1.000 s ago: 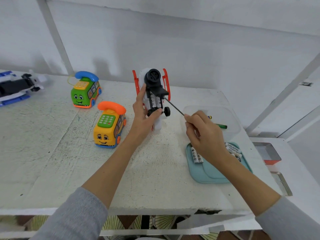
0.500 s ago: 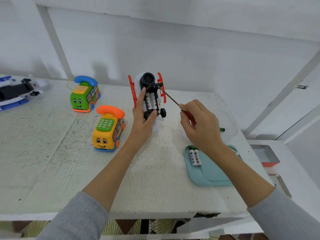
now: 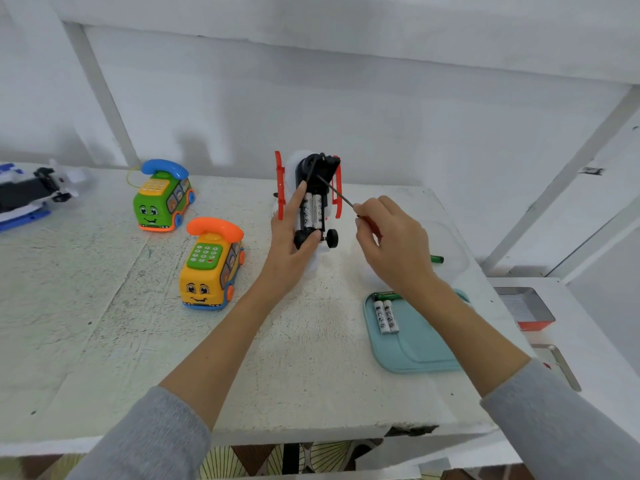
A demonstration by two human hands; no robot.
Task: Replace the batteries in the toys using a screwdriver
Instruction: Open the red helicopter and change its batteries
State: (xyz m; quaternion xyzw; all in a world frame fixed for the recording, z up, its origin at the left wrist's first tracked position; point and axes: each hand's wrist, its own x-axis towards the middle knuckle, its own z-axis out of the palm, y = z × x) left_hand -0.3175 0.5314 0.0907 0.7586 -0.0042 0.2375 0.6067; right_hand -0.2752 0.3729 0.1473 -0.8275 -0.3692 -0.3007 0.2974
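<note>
Above the middle of the white table (image 3: 104,323), a light, stiff plastic toy vehicle (image 3: 308,199) with exposed batteries (image 3: 312,211) is gripped around its body by the left hand (image 3: 294,244), probably safer than its thin red rails, while the screwdriver (image 3: 341,195) is pinched by the right hand (image 3: 391,244).

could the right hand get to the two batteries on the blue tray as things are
Probably yes: the batteries lie uncovered on the tray, beside the right wrist. But the right hand grips the screwdriver, so it must free fingers first.
</note>
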